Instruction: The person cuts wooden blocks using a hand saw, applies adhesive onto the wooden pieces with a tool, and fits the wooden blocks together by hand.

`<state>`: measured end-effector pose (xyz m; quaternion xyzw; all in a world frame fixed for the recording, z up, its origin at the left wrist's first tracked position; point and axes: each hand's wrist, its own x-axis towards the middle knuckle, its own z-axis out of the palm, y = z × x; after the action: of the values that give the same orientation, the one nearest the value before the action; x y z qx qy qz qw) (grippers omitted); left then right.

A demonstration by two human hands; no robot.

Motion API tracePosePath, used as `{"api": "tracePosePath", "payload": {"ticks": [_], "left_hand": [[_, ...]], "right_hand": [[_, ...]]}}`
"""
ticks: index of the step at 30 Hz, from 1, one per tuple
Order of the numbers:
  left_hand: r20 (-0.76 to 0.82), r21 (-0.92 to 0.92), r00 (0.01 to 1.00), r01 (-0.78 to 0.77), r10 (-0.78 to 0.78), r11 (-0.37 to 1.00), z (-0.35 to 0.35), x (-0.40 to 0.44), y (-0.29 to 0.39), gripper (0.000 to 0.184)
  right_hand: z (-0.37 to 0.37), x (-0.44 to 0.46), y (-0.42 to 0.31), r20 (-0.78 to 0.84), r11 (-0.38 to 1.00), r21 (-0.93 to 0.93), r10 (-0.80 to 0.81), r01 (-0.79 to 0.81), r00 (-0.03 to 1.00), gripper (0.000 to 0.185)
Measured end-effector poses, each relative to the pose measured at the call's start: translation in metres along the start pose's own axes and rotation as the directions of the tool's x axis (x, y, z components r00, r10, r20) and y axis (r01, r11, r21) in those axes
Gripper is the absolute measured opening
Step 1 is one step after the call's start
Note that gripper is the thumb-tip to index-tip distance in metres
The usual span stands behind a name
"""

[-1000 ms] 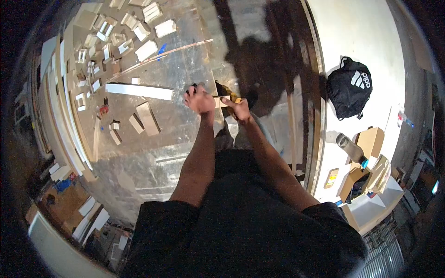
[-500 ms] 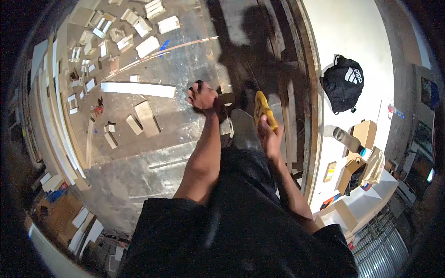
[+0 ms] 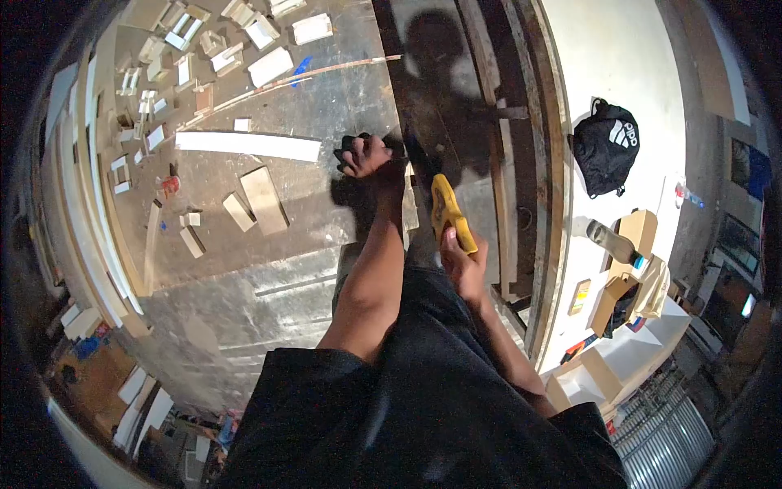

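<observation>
My right hand [image 3: 465, 265] is wrapped round the yellow handle [image 3: 449, 213] of a saw, whose thin blade points up and away, hard to see against the dark gap. My left hand [image 3: 366, 156] rests with curled fingers near the right edge of the worktable [image 3: 309, 200]; what lies under it is in shadow and cannot be made out. To its left a long white strip [image 3: 248, 146] lies on the table. Two pale wood blocks, one wide [image 3: 263, 200] and one narrow [image 3: 239, 211], lie below the strip.
Several small wooden pieces [image 3: 226, 59] are spread over the upper left. Long boards [image 3: 104, 220] line the left side. On the white surface [image 3: 627, 53] at the right are a black bag [image 3: 607, 149], a bottle [image 3: 612, 243] and an open cardboard box [image 3: 611, 308].
My hands were together at a small wood piece, then came apart. The yellow-handled saw, at first largely hidden, now shows in my right hand. My left hand has moved slightly right in view.
</observation>
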<state>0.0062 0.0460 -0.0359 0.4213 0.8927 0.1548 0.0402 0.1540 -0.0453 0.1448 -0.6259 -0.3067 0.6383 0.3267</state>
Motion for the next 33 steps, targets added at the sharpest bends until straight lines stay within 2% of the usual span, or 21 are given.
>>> {"api": "tracePosePath", "payload": {"ticks": [5, 8, 10, 11, 12, 13, 14, 16, 18, 19, 20, 21, 22, 24, 26, 28, 29, 30, 31, 32, 33], "left_hand": [[0.001, 0.008, 1.000, 0.010, -0.010, 1.000, 0.000, 0.001, -0.003, 0.029], [0.078, 0.139, 0.952, -0.305, 0.297, 0.942, 0.052, -0.012, -0.029, 0.024], [-0.058, -0.120, 0.993, -0.113, 0.107, 0.986, 0.074, -0.012, -0.024, 0.016], [-0.096, -0.212, 0.995, -0.054, 0.034, 0.976, 0.084, -0.011, -0.025, 0.015], [-0.042, 0.233, 0.995, -0.083, 0.096, 0.969, 0.093, -0.012, -0.030, 0.014], [0.035, 0.631, 0.991, -0.121, 0.128, 0.766, 0.099, -0.011, -0.036, 0.014], [0.078, 0.784, 0.988, -0.141, 0.130, 0.604, 0.106, -0.012, -0.041, 0.015], [0.137, 0.951, 0.966, -0.190, 0.219, 0.245, 0.113, -0.019, -0.047, 0.017], [0.209, 0.977, 0.903, -0.181, 0.376, -0.108, 0.101, -0.034, -0.052, 0.019], [0.197, 0.969, 0.897, -0.239, 0.395, 0.060, 0.099, -0.029, -0.050, 0.019], [0.154, 0.854, 0.912, -0.316, 0.379, 0.414, 0.081, -0.021, -0.045, 0.019], [0.072, 0.464, 0.946, -0.311, 0.315, 0.829, 0.051, -0.011, -0.034, 0.019], [0.035, 0.265, 0.972, -0.231, 0.230, 0.936, 0.033, -0.007, -0.021, 0.019], [-0.011, 0.126, 0.986, -0.167, 0.169, 0.978, 0.030, -0.007, -0.019, 0.020], [-0.013, 0.108, 0.962, -0.269, 0.272, 0.957, 0.056, -0.003, -0.033, 0.022], [0.039, 0.115, 0.925, -0.381, 0.379, 0.917, 0.065, -0.003, -0.045, 0.024], [0.060, 0.119, 0.911, -0.413, 0.409, 0.903, 0.064, 0.000, -0.045, 0.026], [0.049, 0.125, 0.912, -0.410, 0.407, 0.904, 0.045, 0.010, -0.035, 0.026], [0.015, 0.133, 0.956, -0.292, 0.292, 0.947, 0.024, 0.008, -0.024, 0.022], [-0.014, 0.133, 0.984, -0.175, 0.178, 0.976, 0.009, 0.001, -0.012, 0.019], [-0.055, 0.120, 0.996, -0.058, 0.065, 0.991, 0.006, -0.001, -0.003, 0.017]], "right_hand": [[0.002, 0.010, -0.008, -0.005, 0.976, -0.210, 0.054, -0.054, 0.999, 0.029], [0.012, 0.008, -0.019, -0.088, 0.944, -0.324, 0.036, -0.063, 0.995, 0.026], [0.002, 0.000, -0.005, -0.132, 0.959, -0.250, 0.101, -0.132, 0.986, 0.029], [-0.003, -0.008, -0.027, 0.027, 0.952, -0.262, 0.173, -0.160, 0.985, 0.032], [-0.003, -0.013, -0.031, 0.031, 0.950, -0.266, 0.175, -0.161, 0.984, 0.032], [-0.002, -0.016, -0.032, -0.047, 0.941, -0.243, 0.232, -0.236, 0.972, 0.039], [-0.001, -0.017, -0.033, -0.126, 0.928, -0.210, 0.286, -0.308, 0.950, 0.046], [0.003, -0.003, -0.035, -0.260, 0.914, -0.293, 0.207, -0.282, 0.943, 0.043], [-0.006, 0.007, -0.038, -0.106, 0.884, -0.361, 0.277, -0.296, 0.955, 0.043], [-0.004, 0.002, -0.038, -0.060, 0.894, -0.383, 0.226, -0.231, 0.972, 0.040], [-0.002, -0.010, -0.035, -0.008, 0.897, -0.406, 0.186, -0.173, 0.983, 0.036], [-0.001, -0.018, -0.043, -0.021, 0.906, -0.358, 0.232, -0.224, 0.972, 0.035], [-0.002, -0.020, -0.051, -0.036, 0.913, -0.306, 0.273, -0.271, 0.961, 0.034], [-0.011, -0.013, -0.048, -0.040, 0.893, -0.330, 0.309, -0.305, 0.950, 0.033], [-0.015, -0.008, -0.040, -0.046, 0.883, -0.349, 0.319, -0.314, 0.947, 0.032], [-0.005, -0.024, -0.038, -0.145, 0.869, -0.435, 0.191, -0.236, 0.971, 0.037], [-0.004, -0.038, -0.055, -0.139, 0.859, -0.377, 0.318, -0.347, 0.938, 0.045], [-0.002, -0.043, -0.053, -0.114, 0.927, -0.315, 0.175, -0.202, 0.978, 0.041], [0.001, -0.047, -0.050, -0.086, 0.967, -0.251, 0.027, -0.048, 0.996, 0.037], [-0.003, -0.049, -0.043, -0.151, 0.946, -0.261, 0.158, -0.193, 0.976, 0.039], [-0.001, -0.043, -0.037, -0.155, 0.947, -0.257, 0.154, -0.190, 0.976, 0.039]]}}
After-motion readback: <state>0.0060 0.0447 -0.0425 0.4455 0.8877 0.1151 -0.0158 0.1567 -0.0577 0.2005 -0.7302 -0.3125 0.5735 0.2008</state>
